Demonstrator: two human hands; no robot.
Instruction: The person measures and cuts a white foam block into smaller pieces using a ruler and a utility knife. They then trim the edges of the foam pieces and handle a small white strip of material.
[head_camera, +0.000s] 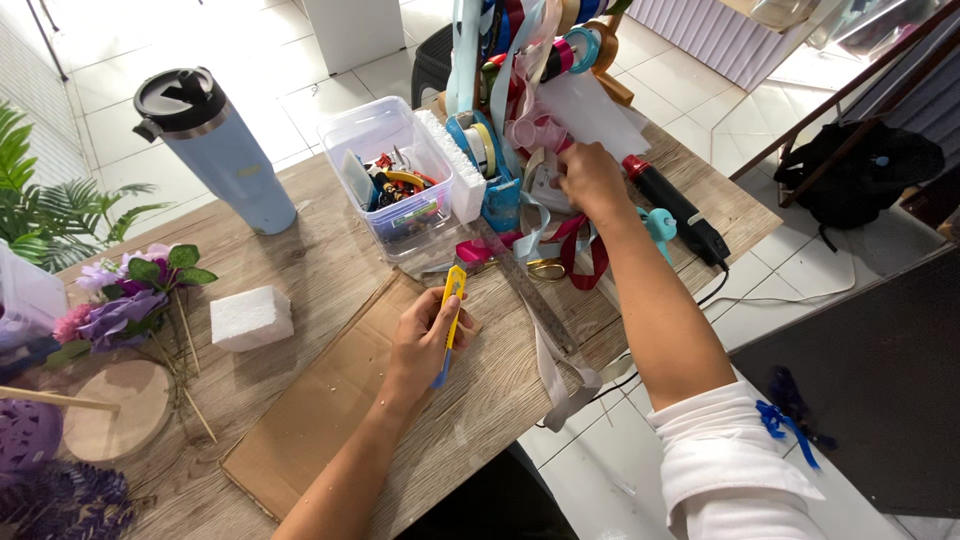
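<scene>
Holding a yellow knife (452, 312) tight in the left hand (425, 340), over brown cardboard (320, 410). Reaching with the right hand (592, 180), fingers pinched on hanging ribbons (560, 245), past a clear ruler (530, 290). Beside: plastic box (385, 135), blue bottle (215, 150), white foam block (250, 318).

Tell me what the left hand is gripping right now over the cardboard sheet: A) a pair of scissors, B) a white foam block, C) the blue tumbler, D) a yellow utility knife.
D: the left hand is closed around a yellow utility knife above the cardboard sheet, while the white foam block and blue tumbler stand untouched on the table, and the right hand reaches into the ribbons.
</scene>
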